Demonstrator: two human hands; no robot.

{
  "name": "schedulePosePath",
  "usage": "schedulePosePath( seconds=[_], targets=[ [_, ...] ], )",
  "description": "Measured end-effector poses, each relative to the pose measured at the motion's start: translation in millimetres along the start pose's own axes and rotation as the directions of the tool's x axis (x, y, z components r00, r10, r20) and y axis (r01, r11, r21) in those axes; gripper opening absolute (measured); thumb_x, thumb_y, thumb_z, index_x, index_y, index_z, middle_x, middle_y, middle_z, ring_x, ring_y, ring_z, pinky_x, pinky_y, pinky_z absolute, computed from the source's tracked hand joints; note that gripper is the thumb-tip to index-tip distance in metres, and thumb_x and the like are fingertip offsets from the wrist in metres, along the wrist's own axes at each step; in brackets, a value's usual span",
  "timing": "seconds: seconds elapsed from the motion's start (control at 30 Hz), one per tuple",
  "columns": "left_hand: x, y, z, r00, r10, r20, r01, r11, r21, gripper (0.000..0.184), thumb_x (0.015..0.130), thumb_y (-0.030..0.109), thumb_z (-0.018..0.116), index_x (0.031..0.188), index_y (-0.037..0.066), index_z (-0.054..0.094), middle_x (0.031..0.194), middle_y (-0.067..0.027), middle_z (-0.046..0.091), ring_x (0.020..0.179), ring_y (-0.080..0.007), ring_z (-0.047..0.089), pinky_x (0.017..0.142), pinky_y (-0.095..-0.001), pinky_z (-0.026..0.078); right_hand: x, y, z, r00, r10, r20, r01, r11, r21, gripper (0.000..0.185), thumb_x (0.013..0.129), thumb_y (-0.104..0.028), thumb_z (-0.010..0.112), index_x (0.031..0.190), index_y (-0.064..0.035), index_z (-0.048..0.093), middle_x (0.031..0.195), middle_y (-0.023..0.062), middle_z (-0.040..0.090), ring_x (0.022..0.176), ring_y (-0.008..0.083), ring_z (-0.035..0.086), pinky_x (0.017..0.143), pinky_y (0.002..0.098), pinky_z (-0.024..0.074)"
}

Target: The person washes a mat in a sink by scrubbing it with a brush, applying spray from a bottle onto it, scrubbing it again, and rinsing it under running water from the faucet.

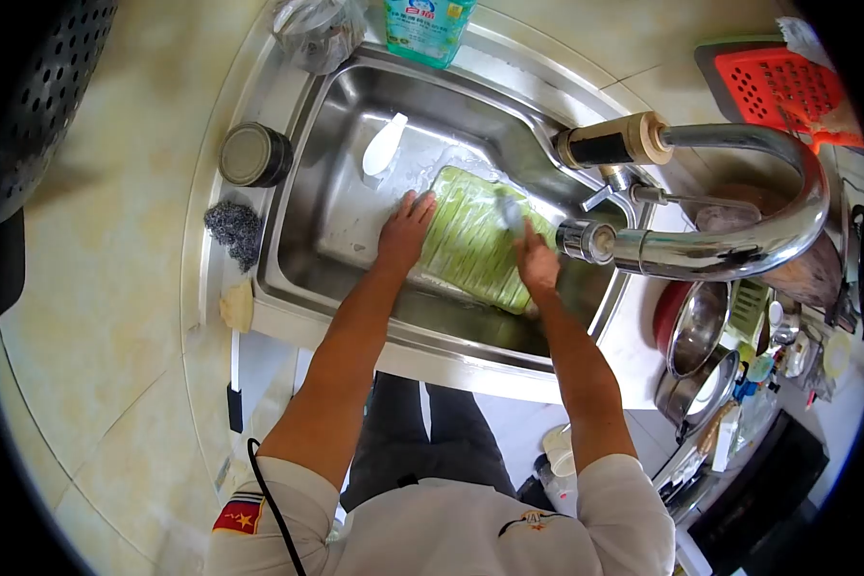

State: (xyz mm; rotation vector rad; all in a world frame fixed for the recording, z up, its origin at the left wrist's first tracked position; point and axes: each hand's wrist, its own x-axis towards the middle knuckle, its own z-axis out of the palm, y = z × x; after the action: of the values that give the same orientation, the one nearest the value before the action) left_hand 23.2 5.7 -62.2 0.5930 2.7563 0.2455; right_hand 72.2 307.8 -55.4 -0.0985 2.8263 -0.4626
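Note:
A light green ridged board (470, 245), wet with suds, lies tilted in the steel sink (341, 206). My left hand (405, 233) rests along the board's left edge with its fingers stretched out. Closed around the handle of a brush (511, 211) is my right hand (538, 261), over the board's right part. Motion blurs the brush head, and its bristles cannot be made out. A white spoon-shaped piece (384, 146) lies on the sink floor, up and left of the board.
The curved chrome faucet (778, 230) reaches over the sink's right side. Along the rim stand a green detergent bottle (428, 29), a plastic bag (319, 34), a lidded jar (256, 156) and a steel scourer (233, 233). Metal bowls (698, 329) sit at the right.

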Motion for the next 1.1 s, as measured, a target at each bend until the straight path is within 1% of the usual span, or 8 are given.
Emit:
schedulePosePath(
  seconds=[0.1, 0.23, 0.4, 0.5, 0.7, 0.87, 0.97, 1.1],
  targets=[
    [1.4, 3.9, -10.1, 0.998, -0.038, 0.043, 0.039, 0.999, -0.018, 0.109, 0.063, 0.019, 0.088, 0.154, 0.015, 0.027, 0.163, 0.0026, 0.017, 0.149, -0.0276, 0.021, 0.109, -0.0375, 0.042, -0.6, 18.2, 35.8, 0.997, -0.070, -0.038, 0.068, 0.997, -0.040, 0.052, 0.097, -0.036, 0.054, 0.147, -0.0247, 0.042, 0.119, 0.0151, 0.064, 0.085, 0.0388, 0.066, 0.072, 0.0502, 0.0539],
    [3.5, 0.2, 8.1, 0.998, -0.037, -0.042, 0.035, 0.998, -0.050, 0.104, 0.066, 0.015, 0.085, 0.153, 0.015, 0.029, 0.163, 0.0023, 0.018, 0.148, -0.0270, 0.023, 0.108, -0.0388, 0.042, -32.5, 6.6, 21.1, 0.950, 0.035, 0.311, 0.007, 0.991, -0.133, 0.051, 0.096, -0.034, 0.053, 0.146, -0.0253, 0.044, 0.130, 0.0180, 0.060, 0.083, 0.0422, 0.066, 0.072, 0.0494, 0.0546],
    [2.4, 2.7, 7.3, 0.996, -0.065, -0.062, 0.062, 0.997, -0.035, 0.085, 0.078, 0.007, 0.071, 0.153, 0.015, 0.030, 0.162, 0.0014, 0.021, 0.148, -0.0269, 0.025, 0.106, -0.0402, 0.043, -8.9, 28.1, -3.7, 0.947, 0.320, -0.027, -0.320, 0.947, 0.013, 0.056, 0.097, -0.040, 0.049, 0.150, -0.0230, 0.038, 0.118, 0.0182, 0.061, 0.090, 0.0406, 0.065, 0.075, 0.0526, 0.0530],
    [4.3, 5.6, 3.3, 0.992, -0.122, -0.010, 0.121, 0.990, -0.071, 0.076, 0.084, 0.003, 0.061, 0.152, 0.016, 0.032, 0.162, 0.0005, 0.022, 0.148, -0.0277, 0.025, 0.107, -0.0399, 0.042, -51.8, -15.5, 10.5, 0.970, 0.015, 0.244, 0.004, 0.997, -0.075, 0.062, 0.095, -0.039, 0.052, 0.152, -0.0253, 0.031, 0.119, 0.0191, 0.062, 0.092, 0.0410, 0.066, 0.080, 0.0528, 0.0532],
    [1.5, 4.2, 3.0, 0.980, -0.199, -0.006, 0.199, 0.979, -0.038, 0.070, 0.088, 0.007, 0.056, 0.153, 0.016, 0.031, 0.163, -0.0002, 0.020, 0.148, -0.0281, 0.024, 0.109, -0.0419, 0.038, -6.2, 24.5, -30.1, 0.847, 0.524, 0.088, -0.524, 0.851, -0.022, 0.042, 0.090, -0.040, 0.058, 0.118, -0.0086, 0.064, 0.093, 0.0193, 0.070, 0.080, 0.0395, 0.068, 0.068, 0.0519, 0.0554],
    [3.0, 3.9, 6.1, 0.971, -0.237, -0.043, 0.234, 0.970, -0.061, 0.067, 0.090, 0.009, 0.052, 0.153, 0.016, 0.031, 0.162, -0.0014, 0.023, 0.148, -0.0283, 0.024, 0.108, -0.0440, 0.039, -63.1, -38.6, -28.9, 0.974, -0.011, 0.228, 0.034, 0.995, -0.096, 0.045, 0.091, -0.034, 0.058, 0.132, -0.0165, 0.052, 0.100, 0.0157, 0.070, 0.091, 0.0383, 0.067, 0.068, 0.0513, 0.0549],
    [2.5, 7.0, -0.6, 0.967, -0.253, -0.022, 0.252, 0.967, -0.042, 0.063, 0.092, 0.010, 0.049, 0.153, 0.015, 0.032, 0.162, -0.0022, 0.024, 0.148, -0.0288, 0.025, 0.107, -0.0446, 0.039, -26.3, 11.2, -44.1, 0.788, 0.602, 0.129, -0.604, 0.796, -0.023, 0.043, 0.093, -0.036, 0.057, 0.129, -0.0116, 0.053, 0.093, 0.0231, 0.069, 0.091, 0.0433, 0.066, 0.078, 0.0537, 0.0532],
    [5.2, 11.2, 5.0, 0.955, -0.286, -0.074, 0.287, 0.958, -0.008, 0.061, 0.093, 0.012, 0.049, 0.152, 0.012, 0.033, 0.162, -0.0026, 0.025, 0.147, -0.0297, 0.027, 0.106, -0.0435, 0.041, -35.7, 3.9, -9.2, 0.759, 0.651, -0.018, -0.649, 0.758, 0.066, 0.040, 0.093, -0.035, 0.059, 0.116, -0.0020, 0.058, 0.100, 0.0243, 0.068, 0.092, 0.0457, 0.066, 0.080, 0.0526, 0.0544]
  ],
)
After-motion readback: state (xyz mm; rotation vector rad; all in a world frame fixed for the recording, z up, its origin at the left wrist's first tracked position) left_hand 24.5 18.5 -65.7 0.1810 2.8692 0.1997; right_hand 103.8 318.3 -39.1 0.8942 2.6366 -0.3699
